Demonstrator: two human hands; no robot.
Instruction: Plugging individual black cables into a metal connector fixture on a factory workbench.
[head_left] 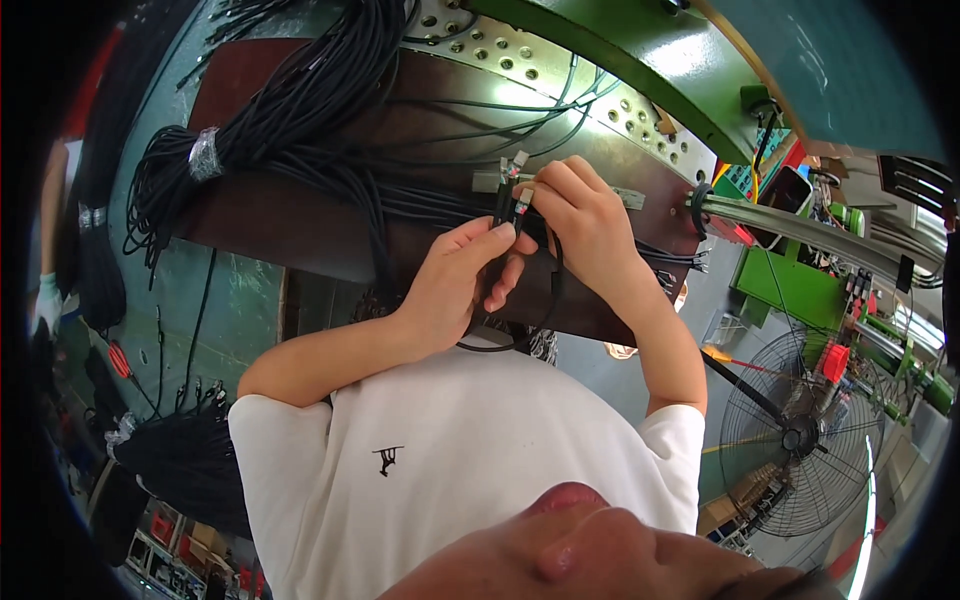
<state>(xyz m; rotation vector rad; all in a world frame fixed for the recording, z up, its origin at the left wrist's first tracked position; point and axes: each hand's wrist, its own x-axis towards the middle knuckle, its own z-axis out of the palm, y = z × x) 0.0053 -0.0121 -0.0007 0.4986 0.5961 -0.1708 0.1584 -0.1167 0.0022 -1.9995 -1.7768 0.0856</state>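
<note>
Left hand [455, 280] pinched narrow on short black cable ends [501, 208], metal-tipped connectors [524, 199] upward. Right hand [585, 215] curled in beside the connectors; whether it grips one, cannot tell. Held ends sit above the dark brown tabletop [260, 225]. At left, clear plastic wrap [206, 153] girds a thick black cable bundle [320, 95].
</note>
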